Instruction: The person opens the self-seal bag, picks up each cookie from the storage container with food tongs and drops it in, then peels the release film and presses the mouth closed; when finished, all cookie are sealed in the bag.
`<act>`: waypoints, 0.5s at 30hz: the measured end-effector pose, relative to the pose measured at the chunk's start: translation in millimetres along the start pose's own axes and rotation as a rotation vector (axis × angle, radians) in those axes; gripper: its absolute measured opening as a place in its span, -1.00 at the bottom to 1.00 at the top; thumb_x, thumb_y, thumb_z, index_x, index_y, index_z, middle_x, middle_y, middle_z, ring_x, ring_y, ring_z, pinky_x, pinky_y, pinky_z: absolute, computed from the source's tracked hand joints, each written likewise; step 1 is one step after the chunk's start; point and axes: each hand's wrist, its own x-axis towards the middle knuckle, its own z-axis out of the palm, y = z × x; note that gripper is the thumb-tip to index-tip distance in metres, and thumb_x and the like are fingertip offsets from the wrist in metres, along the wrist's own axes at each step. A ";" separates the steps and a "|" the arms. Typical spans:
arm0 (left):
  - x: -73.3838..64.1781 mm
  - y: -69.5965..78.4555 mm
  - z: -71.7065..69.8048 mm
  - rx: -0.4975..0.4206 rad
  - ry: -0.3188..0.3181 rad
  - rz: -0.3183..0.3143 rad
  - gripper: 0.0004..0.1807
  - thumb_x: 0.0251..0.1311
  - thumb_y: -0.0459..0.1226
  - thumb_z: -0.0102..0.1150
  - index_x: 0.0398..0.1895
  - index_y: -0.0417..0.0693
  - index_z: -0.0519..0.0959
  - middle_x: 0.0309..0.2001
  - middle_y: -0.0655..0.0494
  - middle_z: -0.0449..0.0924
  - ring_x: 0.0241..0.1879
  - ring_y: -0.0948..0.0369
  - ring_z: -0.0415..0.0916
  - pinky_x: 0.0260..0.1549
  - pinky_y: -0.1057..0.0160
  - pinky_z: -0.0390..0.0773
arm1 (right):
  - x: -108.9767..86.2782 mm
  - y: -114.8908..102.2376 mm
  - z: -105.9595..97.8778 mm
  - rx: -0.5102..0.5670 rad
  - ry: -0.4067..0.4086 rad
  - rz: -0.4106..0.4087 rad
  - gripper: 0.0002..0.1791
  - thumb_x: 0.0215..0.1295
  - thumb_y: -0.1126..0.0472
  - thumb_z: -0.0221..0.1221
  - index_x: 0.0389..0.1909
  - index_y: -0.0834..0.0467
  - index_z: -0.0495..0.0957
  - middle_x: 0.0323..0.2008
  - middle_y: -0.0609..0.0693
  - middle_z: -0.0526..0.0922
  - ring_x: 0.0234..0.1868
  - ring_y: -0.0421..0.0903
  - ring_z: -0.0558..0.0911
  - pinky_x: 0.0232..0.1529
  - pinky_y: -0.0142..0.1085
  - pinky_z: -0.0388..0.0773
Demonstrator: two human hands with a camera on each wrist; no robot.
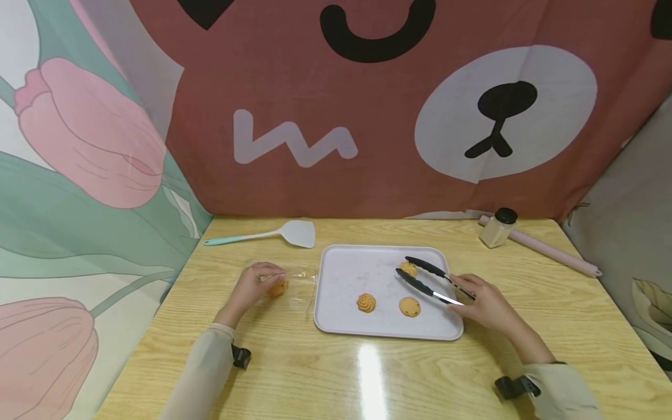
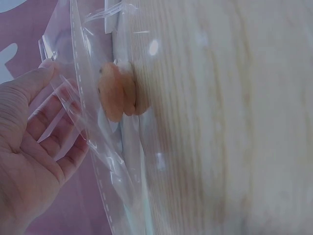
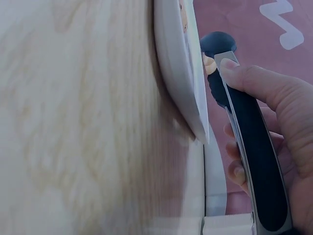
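My left hand (image 1: 258, 284) pinches the edge of a clear plastic bag (image 1: 301, 286) left of the tray. Inside the bag, several cookies (image 2: 117, 90) lie bunched together in the left wrist view. My right hand (image 1: 485, 303) grips a pair of black-tipped tongs (image 1: 420, 286) over the tray's right side. Between the tong tips is a cookie (image 1: 408, 268); whether they squeeze it or it is lifted I cannot tell. A swirled cookie (image 1: 366, 303) and a round flat cookie (image 1: 409, 307) lie on the white tray (image 1: 341, 321).
Behind the bag lies a white spatula (image 1: 299, 233) with a mint handle. A black-lidded jar (image 1: 497, 228) stands at the back right, beside a pink rolling pin (image 1: 556, 252). A printed cloth (image 1: 378, 192) hangs along the table's back edge.
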 end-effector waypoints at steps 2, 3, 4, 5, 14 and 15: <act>0.0 0.2 0.0 -0.002 -0.001 -0.002 -0.87 0.15 -0.33 0.27 -0.26 -0.18 0.72 -0.23 0.03 0.68 -0.10 0.04 0.52 0.02 -0.04 0.46 | 2.2 -1.4 1.0 0.001 -0.004 -0.005 -0.25 -0.15 0.13 0.50 0.10 0.37 0.50 -0.08 0.22 0.57 -0.12 0.17 0.60 -0.19 0.05 0.56; 0.1 0.4 0.0 -0.005 -0.001 -0.005 -0.87 0.15 -0.34 0.27 -0.26 -0.18 0.72 -0.23 0.03 0.68 -0.10 0.04 0.52 0.02 -0.04 0.46 | 3.5 -2.1 1.5 0.001 -0.008 -0.006 -0.25 -0.14 0.13 0.50 0.11 0.37 0.49 -0.08 0.22 0.57 -0.12 0.16 0.60 -0.19 0.04 0.56; 0.1 0.1 0.2 -0.006 -0.001 -0.002 -0.87 0.14 -0.34 0.27 -0.26 -0.19 0.72 -0.23 0.03 0.68 -0.10 0.04 0.52 0.02 -0.05 0.46 | 4.9 -2.8 1.8 0.000 -0.014 -0.006 -0.25 -0.13 0.13 0.49 0.12 0.36 0.49 -0.07 0.21 0.57 -0.12 0.15 0.60 -0.20 0.03 0.57; 0.1 -0.1 0.5 -0.009 0.000 -0.003 -0.87 0.14 -0.34 0.27 -0.26 -0.19 0.72 -0.23 0.03 0.68 -0.11 0.04 0.52 0.02 -0.05 0.46 | 6.4 -3.7 2.2 0.001 -0.019 -0.005 -0.25 -0.12 0.13 0.49 0.12 0.36 0.49 -0.07 0.21 0.57 -0.12 0.14 0.60 -0.20 0.02 0.57; 0.1 0.7 1.5 -0.008 0.005 -0.003 -0.86 0.14 -0.33 0.28 -0.26 -0.19 0.71 -0.23 0.03 0.68 -0.11 0.03 0.54 0.03 -0.06 0.46 | 19.9 -13.6 7.8 0.036 -0.050 0.002 -0.28 -0.09 0.15 0.47 0.12 0.36 0.49 0.01 0.31 0.53 -0.03 0.24 0.55 -0.08 0.10 0.51; 0.0 0.6 1.6 -0.002 0.006 0.003 -0.86 0.14 -0.33 0.28 -0.25 -0.19 0.71 -0.23 0.03 0.68 -0.12 0.03 0.54 0.02 -0.06 0.47 | 21.3 -14.8 8.7 0.043 -0.057 0.008 -0.28 -0.09 0.15 0.47 0.13 0.35 0.48 0.02 0.32 0.52 -0.02 0.25 0.55 -0.07 0.11 0.51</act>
